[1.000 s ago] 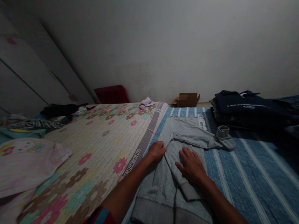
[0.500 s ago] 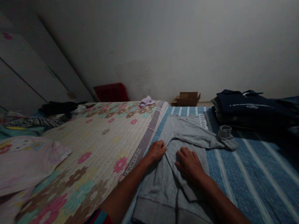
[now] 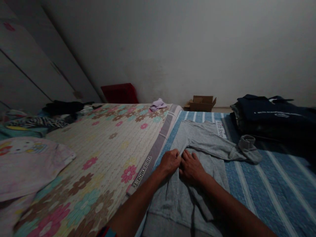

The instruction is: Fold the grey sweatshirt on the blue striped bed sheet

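A grey long-sleeved shirt point(image 3: 204, 135) lies spread on the blue striped bedding, its lower part towards me. One sleeve reaches out to the right and ends in a bunched cuff. Near the top of a lengthwise fold, my left hand point(image 3: 171, 161) is closed on the cloth. Right beside it, my right hand point(image 3: 193, 167) has its fingers drawn together on the same fold; its fingertips are partly hidden. The two hands nearly touch. Another sleeve lies over the shirt's body, partly under my right forearm.
A stack of dark folded clothes point(image 3: 276, 115) stands at the right. Behind the bed are a cardboard box point(image 3: 202, 103) and a red object point(image 3: 119, 93). A small lilac cloth point(image 3: 158, 104) lies on the flowered bedding point(image 3: 106, 148). A pink garment point(image 3: 32, 168) is at the left.
My right hand has moved left and slightly forward, up against my left hand at the fold. My left hand keeps its hold on the shirt. The view has shifted a little.
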A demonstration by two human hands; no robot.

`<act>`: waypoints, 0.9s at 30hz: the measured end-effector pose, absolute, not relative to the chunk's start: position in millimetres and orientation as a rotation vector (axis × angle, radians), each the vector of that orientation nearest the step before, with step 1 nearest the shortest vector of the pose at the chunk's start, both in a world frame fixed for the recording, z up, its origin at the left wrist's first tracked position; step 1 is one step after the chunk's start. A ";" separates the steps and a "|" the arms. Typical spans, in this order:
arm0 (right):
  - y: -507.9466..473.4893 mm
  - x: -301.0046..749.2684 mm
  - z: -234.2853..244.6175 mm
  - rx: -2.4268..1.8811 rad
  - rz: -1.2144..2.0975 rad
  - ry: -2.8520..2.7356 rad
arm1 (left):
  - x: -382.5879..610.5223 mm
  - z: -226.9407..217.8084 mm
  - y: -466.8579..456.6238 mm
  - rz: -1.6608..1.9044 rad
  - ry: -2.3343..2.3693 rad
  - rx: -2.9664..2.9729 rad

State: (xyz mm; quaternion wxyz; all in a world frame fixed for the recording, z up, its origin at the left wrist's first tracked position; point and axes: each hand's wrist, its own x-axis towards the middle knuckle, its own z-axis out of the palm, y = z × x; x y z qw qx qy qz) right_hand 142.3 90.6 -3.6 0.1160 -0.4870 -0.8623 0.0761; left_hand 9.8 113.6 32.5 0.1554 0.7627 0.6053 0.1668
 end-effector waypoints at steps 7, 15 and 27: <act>97.6 132.9 -3.1 -1.560 0.232 -2.472 | 9.6 28.8 114.7 0.515 1.702 2.193; 96.2 132.4 -7.3 -1.583 0.228 -2.457 | 9.1 29.7 114.7 0.457 1.639 2.280; 94.8 133.3 -6.2 -1.592 0.187 -2.452 | 1.2 24.4 121.3 0.450 1.679 2.275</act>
